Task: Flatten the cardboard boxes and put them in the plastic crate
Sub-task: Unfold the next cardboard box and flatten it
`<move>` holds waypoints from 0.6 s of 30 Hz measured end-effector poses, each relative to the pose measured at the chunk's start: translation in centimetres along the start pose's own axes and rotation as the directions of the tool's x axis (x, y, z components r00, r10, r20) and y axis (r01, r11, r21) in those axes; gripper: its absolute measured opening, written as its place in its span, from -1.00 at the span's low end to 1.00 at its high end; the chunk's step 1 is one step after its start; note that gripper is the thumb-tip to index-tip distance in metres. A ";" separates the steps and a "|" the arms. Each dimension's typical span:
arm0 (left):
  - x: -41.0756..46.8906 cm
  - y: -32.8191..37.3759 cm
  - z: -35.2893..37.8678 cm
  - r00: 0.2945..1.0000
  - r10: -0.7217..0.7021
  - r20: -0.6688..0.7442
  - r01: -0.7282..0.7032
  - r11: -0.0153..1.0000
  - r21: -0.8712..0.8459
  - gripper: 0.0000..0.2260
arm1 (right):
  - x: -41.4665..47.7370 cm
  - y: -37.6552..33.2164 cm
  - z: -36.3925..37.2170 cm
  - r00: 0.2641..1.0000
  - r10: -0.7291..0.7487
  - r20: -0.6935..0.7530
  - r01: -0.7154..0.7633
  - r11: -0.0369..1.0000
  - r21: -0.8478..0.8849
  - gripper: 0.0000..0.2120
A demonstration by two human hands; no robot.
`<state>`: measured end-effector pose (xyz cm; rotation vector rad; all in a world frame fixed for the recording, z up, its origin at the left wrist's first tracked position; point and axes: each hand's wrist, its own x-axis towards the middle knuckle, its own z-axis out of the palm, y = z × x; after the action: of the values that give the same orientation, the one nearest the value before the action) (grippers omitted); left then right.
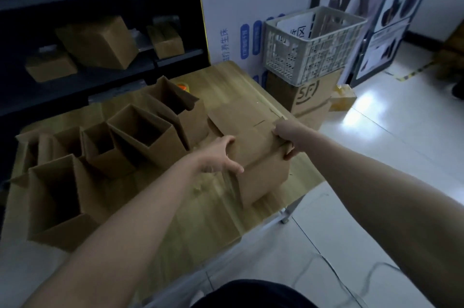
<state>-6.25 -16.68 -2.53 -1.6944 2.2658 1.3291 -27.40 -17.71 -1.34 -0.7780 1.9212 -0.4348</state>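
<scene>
Wooden table (200,220) — left hand (217,157) spread against cardboard box (263,174), right hand (285,135) gripping its edge.

Open boxes (130,142) crowd table (200,220) left (near edge bare); crate (311,44) beyond.

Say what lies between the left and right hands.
Head view: only the top of the box; the left hand rests on it, the right hand grips its edge.
</scene>
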 end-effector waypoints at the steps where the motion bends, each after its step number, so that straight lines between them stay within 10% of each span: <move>1: 0.4 -0.5 0.3 1.000 0.017 0.006 -0.017 1.000 -0.022 -0.14 | 0.0 0.4 0.2 0.999 -0.016 -0.034 0.014 0.998 -0.065 -0.60; 5: 1.3 -1.7 1.1 0.992 0.116 0.041 -0.111 0.988 -0.108 -0.24 | 0.3 1.2 1.2 0.941 -0.266 -0.209 0.106 0.818 -0.565 -0.59; 8: 2.2 -1.5 1.0 0.979 0.202 0.027 -0.200 0.978 -0.065 -0.29 | -0.2 1.3 1.7 0.920 -0.375 -0.114 0.175 0.653 -0.736 -0.07; 12: 3.0 -1.0 0.5 0.968 0.252 -0.001 -0.252 0.965 -0.076 -0.38 | -0.1 2.7 2.4 0.936 -0.267 0.229 0.326 0.415 -0.849 0.17; 18: 3.4 -1.0 0.8 0.945 0.294 -0.142 -0.275 0.951 0.142 -0.61 | 0.4 4.2 3.4 0.909 -0.379 0.172 0.312 0.347 -0.884 0.25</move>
<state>-7.18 -18.83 -5.28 -1.5329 2.7094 1.1001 -25.93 -14.83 -5.66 -1.9440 1.9663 0.4542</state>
